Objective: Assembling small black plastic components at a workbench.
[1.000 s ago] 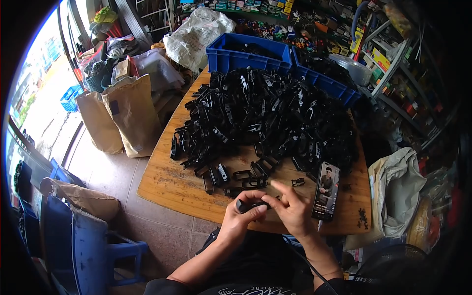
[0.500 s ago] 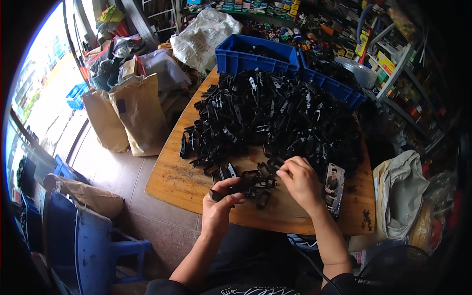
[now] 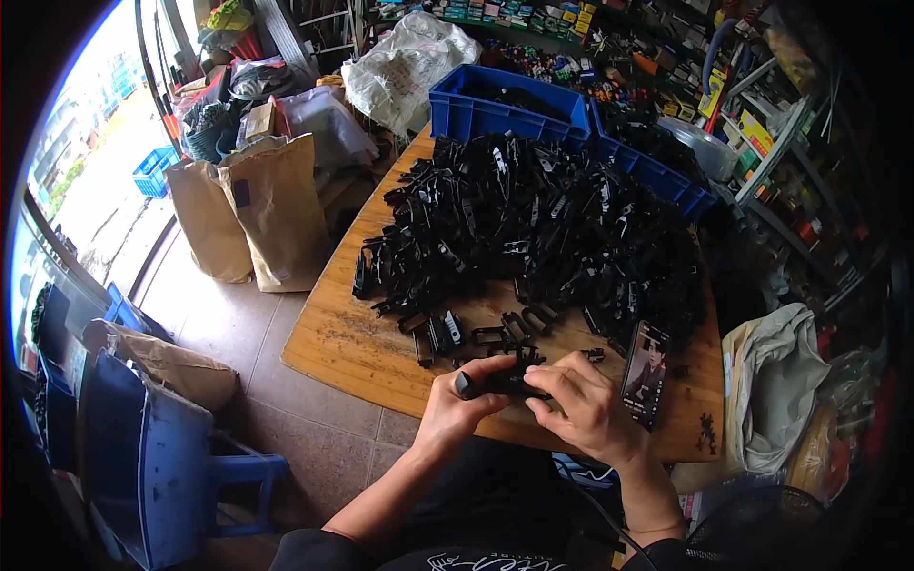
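Note:
A dark, elongated black plastic part is held over the table's near edge. My left hand is closed around it, and its rounded end sticks out between thumb and forefinger. At the other end, the fingertips of my right hand pinch in close against the part; whether they also hold a smaller piece is hidden. Just beyond my hands lie several loose black plastic pieces, some shaped like open frames. Behind them spreads a large heap of similar black parts.
A phone with a lit screen lies right of my right hand. Blue crates border the heap at the back of the wooden table. Paper sacks and a blue stool stand left; a pale sack is at right.
My right hand has come down and nearer to meet the part in my left hand. The left hand has shifted right and nearer. The view has tilted slightly.

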Tool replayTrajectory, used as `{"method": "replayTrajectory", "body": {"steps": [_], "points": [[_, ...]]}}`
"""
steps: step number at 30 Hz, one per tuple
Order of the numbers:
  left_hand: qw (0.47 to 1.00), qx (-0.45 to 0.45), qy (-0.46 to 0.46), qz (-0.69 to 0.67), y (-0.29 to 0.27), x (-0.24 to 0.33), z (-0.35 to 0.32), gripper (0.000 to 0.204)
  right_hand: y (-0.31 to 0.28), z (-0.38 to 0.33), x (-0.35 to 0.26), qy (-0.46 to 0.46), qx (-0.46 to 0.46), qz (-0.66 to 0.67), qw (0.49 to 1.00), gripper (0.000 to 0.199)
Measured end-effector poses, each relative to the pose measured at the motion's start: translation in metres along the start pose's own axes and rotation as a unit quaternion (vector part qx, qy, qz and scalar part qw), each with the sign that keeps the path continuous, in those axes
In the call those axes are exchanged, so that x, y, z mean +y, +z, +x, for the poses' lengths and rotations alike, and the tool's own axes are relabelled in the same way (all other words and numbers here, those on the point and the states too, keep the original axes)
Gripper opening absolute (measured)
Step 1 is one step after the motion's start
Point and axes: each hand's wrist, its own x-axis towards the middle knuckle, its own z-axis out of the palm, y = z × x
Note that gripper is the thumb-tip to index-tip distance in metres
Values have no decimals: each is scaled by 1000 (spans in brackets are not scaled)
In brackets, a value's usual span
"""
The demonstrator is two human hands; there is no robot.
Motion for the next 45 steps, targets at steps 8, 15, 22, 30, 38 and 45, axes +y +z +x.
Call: {"method": "replayTrajectory", "body": {"steps": [8,15,22,30,38,45], "points": [[998,-21,-9,58,2,2,-5,43,-7,-4,0,24,-34,-4,999,32],[992,11,60,106,11,-1,-4,34,0,-2,5,64,-10,33,997,35],[957,-12,-22,-289,-6,1,1,26,18,8,23,274,-119,446,844,35],[888,36,-36,-457,-24,14,11,15,84,85,121,36,50,-99,993,7],[844,-49,-100,-524,-41,-14,12,21,62,70,90,86,56,-115,988,3],[879,-103,-83,-458,-17,-15,17,14,79,56,91,114,38,-139,983,19]]}}
